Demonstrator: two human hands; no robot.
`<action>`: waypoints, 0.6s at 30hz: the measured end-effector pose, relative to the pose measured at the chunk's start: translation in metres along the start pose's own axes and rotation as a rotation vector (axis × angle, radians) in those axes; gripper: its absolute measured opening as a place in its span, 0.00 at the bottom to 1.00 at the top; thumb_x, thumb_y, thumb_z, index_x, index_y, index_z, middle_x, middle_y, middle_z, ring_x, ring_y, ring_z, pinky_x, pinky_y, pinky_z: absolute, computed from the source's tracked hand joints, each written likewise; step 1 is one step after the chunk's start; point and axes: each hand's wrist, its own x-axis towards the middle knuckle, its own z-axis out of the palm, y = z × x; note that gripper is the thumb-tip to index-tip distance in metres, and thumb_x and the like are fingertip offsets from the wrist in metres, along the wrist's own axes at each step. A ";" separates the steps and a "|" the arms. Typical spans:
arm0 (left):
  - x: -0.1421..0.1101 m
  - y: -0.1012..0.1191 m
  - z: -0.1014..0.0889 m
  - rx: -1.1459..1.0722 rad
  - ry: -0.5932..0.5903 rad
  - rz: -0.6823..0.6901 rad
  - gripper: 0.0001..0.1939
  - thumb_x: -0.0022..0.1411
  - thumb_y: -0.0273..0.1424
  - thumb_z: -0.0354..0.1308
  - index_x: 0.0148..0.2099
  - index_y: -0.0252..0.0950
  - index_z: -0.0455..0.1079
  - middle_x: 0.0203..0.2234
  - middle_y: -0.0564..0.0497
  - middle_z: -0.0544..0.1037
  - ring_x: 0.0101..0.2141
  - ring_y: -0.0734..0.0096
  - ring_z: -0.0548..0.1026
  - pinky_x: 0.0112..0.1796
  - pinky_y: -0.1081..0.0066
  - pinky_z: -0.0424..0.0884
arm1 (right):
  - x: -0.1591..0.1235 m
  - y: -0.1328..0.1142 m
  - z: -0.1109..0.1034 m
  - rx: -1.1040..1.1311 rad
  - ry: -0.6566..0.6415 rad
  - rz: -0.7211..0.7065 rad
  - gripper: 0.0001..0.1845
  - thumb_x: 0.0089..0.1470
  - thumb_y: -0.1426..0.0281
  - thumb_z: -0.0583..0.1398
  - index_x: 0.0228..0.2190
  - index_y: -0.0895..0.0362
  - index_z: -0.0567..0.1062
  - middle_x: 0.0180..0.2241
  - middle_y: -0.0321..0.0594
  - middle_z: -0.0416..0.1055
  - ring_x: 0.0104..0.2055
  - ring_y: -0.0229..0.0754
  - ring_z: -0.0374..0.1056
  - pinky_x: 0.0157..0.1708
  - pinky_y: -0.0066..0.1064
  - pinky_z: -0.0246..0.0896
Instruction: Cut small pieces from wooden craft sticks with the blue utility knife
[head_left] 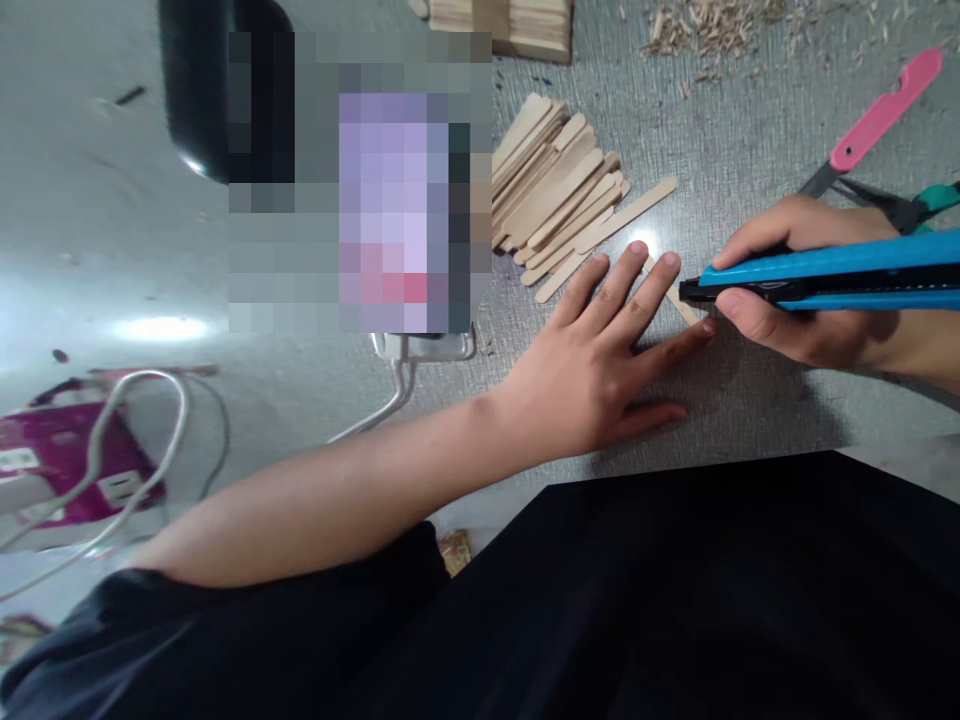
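My left hand (600,350) lies flat on the grey surface with fingers spread, pressing down a wooden stick (682,305) whose end shows past the fingertips. My right hand (795,300) is closed around a blue utility knife (832,275), its black tip right at the stick beside my left index finger. A loose pile of wooden craft sticks (559,195) lies just beyond my left hand.
A bundle of stacked sticks (510,25) sits at the top edge, with wood shavings (712,25) to its right. A pink-handled tool (881,110) and green-handled pliers (930,200) lie at the far right. A white cable (390,400) and a magenta box (67,460) are at left.
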 end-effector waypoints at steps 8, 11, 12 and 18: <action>0.000 0.000 0.001 0.008 0.014 0.007 0.43 0.73 0.55 0.63 0.81 0.45 0.57 0.81 0.32 0.49 0.79 0.24 0.50 0.73 0.31 0.53 | 0.000 -0.004 -0.003 -0.009 -0.073 -0.073 0.08 0.65 0.60 0.64 0.43 0.48 0.81 0.38 0.35 0.84 0.35 0.43 0.80 0.39 0.36 0.73; 0.000 0.001 0.001 0.018 0.018 0.004 0.43 0.73 0.56 0.63 0.80 0.46 0.58 0.81 0.33 0.51 0.79 0.25 0.51 0.73 0.32 0.54 | -0.001 -0.002 -0.001 -0.041 -0.052 -0.163 0.04 0.65 0.62 0.64 0.39 0.48 0.77 0.32 0.32 0.81 0.29 0.40 0.75 0.35 0.35 0.71; 0.000 0.001 0.000 0.021 0.017 0.006 0.42 0.73 0.55 0.63 0.80 0.46 0.58 0.81 0.32 0.51 0.79 0.25 0.51 0.73 0.32 0.55 | -0.002 -0.002 0.000 -0.063 -0.018 -0.176 0.03 0.64 0.63 0.63 0.38 0.47 0.76 0.31 0.31 0.80 0.28 0.40 0.74 0.34 0.35 0.71; 0.000 0.005 -0.002 0.027 -0.001 0.015 0.41 0.74 0.51 0.64 0.80 0.43 0.59 0.80 0.28 0.53 0.78 0.20 0.51 0.71 0.27 0.56 | -0.001 -0.009 0.007 -0.075 -0.007 -0.233 0.05 0.61 0.62 0.61 0.32 0.47 0.70 0.28 0.32 0.76 0.26 0.41 0.71 0.30 0.36 0.68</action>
